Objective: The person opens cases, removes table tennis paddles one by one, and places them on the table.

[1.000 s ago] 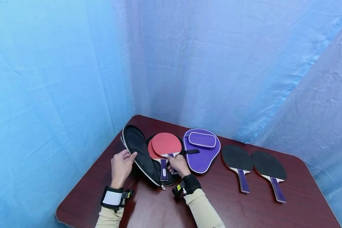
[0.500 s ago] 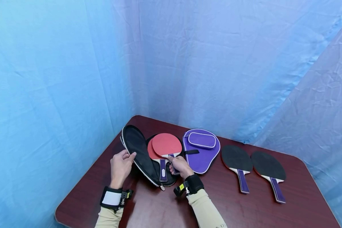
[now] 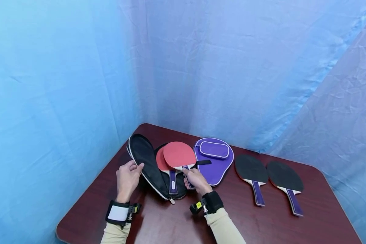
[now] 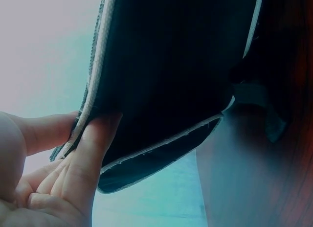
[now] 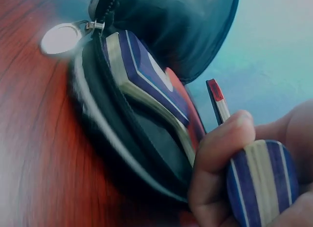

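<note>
In the head view my left hand (image 3: 127,179) pinches the raised flap (image 3: 144,159) of an unzipped table tennis paddle case, its black lining facing up. The left wrist view shows thumb and fingers on the flap's pale-edged rim (image 4: 90,92). My right hand (image 3: 197,180) grips the purple-striped handle of the upper red paddle (image 3: 179,154); the handle's butt end (image 5: 264,183) faces the right wrist camera. Beneath and to the left, a second red paddle (image 3: 172,183) lies in the case, partly covered by the upper one.
Beside the open case lies a purple paddle case (image 3: 216,172) with a small zipped pocket. Two black-faced paddles (image 3: 251,168) rest farther right on the dark red table (image 3: 170,225). Blue cloth (image 3: 177,67) hangs behind and to the left.
My right hand has shifted a little to the right with the upper paddle, so more of the lower paddle shows. My left hand keeps its pinch on the flap.
</note>
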Tool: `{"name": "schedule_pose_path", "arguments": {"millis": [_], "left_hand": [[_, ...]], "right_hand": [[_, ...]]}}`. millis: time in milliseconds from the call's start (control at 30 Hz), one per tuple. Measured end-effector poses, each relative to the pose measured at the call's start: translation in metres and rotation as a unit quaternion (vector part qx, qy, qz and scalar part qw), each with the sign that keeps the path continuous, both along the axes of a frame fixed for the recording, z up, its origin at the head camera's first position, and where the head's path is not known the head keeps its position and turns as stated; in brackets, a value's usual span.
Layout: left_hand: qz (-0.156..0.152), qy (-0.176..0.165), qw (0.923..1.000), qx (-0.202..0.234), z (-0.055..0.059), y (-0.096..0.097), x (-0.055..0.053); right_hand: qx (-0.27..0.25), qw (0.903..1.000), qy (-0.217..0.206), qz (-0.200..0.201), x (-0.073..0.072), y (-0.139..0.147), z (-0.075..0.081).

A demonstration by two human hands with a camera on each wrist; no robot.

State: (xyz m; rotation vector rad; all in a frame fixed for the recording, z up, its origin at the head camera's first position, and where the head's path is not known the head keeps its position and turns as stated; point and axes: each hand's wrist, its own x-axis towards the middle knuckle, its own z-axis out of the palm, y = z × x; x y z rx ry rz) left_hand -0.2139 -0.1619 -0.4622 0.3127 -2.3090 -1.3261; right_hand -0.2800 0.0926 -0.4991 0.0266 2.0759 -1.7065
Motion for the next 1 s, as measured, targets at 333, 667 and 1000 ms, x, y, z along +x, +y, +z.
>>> {"name": "schedule_pose_path", "arguments": {"millis": [333,667,1000], "left_hand": [[-0.007,0.005,0.9999,-0.011,-0.001,0.001,-0.005],[-0.015,0.009,0.9997,-0.018,0.002,-0.001,-0.004],[0.004,0.026,0.9994,-0.022,0.003,-0.009,-0.005]], "right_hand": [[0.003,0.9993,0.024,-0.027,0.029,0.057,0.017],[0.035,0.9947,0.016,-0.096,0.077,0.123,0.038],[0.085,0.9758,-0.008,-0.201,0.132,0.187,0.048]]}}
